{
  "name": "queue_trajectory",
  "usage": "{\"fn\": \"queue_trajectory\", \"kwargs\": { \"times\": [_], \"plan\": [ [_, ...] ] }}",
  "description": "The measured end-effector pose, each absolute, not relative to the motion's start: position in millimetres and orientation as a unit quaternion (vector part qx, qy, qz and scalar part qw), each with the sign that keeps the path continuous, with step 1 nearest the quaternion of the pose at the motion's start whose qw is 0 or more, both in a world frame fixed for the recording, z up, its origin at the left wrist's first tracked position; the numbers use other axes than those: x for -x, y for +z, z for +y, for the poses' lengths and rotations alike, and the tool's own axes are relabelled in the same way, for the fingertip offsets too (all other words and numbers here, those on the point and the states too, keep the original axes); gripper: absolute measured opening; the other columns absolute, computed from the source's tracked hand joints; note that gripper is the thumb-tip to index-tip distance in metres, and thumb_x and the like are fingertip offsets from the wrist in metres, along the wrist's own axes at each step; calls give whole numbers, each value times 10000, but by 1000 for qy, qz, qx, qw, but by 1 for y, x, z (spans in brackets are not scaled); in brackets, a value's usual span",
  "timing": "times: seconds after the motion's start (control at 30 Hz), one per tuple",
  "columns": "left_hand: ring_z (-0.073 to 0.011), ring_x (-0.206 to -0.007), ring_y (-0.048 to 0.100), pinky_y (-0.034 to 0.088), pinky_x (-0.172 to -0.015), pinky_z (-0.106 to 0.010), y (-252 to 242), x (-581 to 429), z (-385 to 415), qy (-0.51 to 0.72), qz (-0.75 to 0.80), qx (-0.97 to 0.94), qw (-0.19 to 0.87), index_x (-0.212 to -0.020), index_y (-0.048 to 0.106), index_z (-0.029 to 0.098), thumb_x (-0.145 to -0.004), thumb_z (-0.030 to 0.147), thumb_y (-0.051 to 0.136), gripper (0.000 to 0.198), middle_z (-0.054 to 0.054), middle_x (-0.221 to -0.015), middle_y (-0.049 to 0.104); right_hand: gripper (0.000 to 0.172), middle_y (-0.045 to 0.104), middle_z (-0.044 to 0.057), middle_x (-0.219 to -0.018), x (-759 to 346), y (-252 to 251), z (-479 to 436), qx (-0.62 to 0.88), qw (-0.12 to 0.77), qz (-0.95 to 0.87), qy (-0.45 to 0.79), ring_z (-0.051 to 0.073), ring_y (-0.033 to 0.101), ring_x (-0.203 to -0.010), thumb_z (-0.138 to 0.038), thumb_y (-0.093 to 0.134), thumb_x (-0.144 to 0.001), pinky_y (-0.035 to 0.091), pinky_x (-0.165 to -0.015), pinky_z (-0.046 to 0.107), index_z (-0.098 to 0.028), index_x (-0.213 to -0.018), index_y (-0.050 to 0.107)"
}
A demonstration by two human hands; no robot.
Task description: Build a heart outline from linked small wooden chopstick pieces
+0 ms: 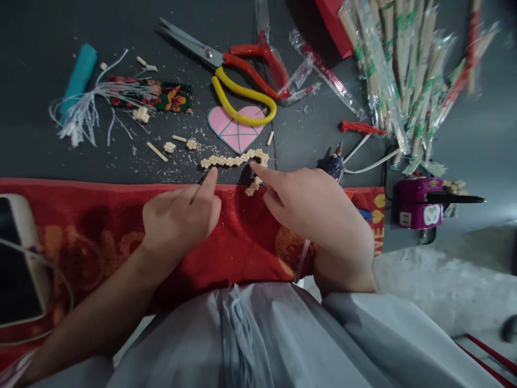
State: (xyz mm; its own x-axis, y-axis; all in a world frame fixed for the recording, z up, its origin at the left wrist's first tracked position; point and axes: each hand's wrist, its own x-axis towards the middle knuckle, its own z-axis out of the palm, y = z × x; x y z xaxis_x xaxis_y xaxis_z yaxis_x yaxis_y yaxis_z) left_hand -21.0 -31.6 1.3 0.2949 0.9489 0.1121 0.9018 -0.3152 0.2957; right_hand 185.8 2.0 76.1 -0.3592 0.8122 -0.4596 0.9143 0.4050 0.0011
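Note:
A bent chain of small pale flower-shaped pieces lies on the dark table, its right end curving down toward the red cloth. My left hand is just below the chain's left part, index finger pointing at it and the other fingers curled. At the bend, my right hand reaches in with its index finger stretched out beside the chain; its other fingers are folded under. Neither hand shows anything held. Above the chain sits a pink paper heart with green lines, partly covered by a handle of the scissors.
Plastic-wrapped sticks fill the upper right. A purple device and a blue glue gun with cord are at right. White strings and a teal roll lie upper left; a phone rests on the red cloth.

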Motion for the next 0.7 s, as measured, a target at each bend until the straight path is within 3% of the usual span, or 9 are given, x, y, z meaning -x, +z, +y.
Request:
{"fn": "queue_trajectory", "kwargs": {
  "times": [0.23,0.33,0.43,0.57,0.7],
  "plan": [
    [-198,-618,671,392,-514,-309,3,19,-31,128,587,-796,75,-1236,726,265,-910,303,537,379,-27,-698,705,543,790,106,-837,-187,80,3,-540,193,808,-138,243,710,-667,-171,361,-974,251,-533,314,-182,-1473,573],
    [-195,-636,674,398,-537,-312,4,18,-29,146,610,-776,72,-1121,749,287,-906,306,538,303,-20,-733,724,471,780,83,-825,-184,78,3,-563,161,798,-144,234,705,-690,-218,380,-991,269,-558,312,-201,-1377,650],
    [-195,-607,650,351,-528,-323,6,18,-25,164,671,-721,48,-1134,722,259,-909,326,539,298,-5,-696,696,398,781,72,-925,-178,70,5,-599,102,782,-136,237,706,-809,-292,417,-1016,328,-599,304,-215,-1301,684],
    [-192,-722,690,388,-588,-316,6,20,-17,119,688,-706,115,-1237,687,219,-961,390,524,364,-9,-812,733,343,728,110,-1125,-165,56,11,-574,25,807,-140,240,655,-1007,-274,429,-1032,442,-767,317,-192,-1245,686],
    [-210,-816,719,409,-627,-322,0,24,-14,124,677,-716,114,-1271,692,214,-988,446,501,413,-25,-937,770,361,671,120,-1156,-152,44,18,-549,13,829,-107,262,594,-1125,-228,371,-1051,448,-912,363,-201,-1207,696]
  ]
}}
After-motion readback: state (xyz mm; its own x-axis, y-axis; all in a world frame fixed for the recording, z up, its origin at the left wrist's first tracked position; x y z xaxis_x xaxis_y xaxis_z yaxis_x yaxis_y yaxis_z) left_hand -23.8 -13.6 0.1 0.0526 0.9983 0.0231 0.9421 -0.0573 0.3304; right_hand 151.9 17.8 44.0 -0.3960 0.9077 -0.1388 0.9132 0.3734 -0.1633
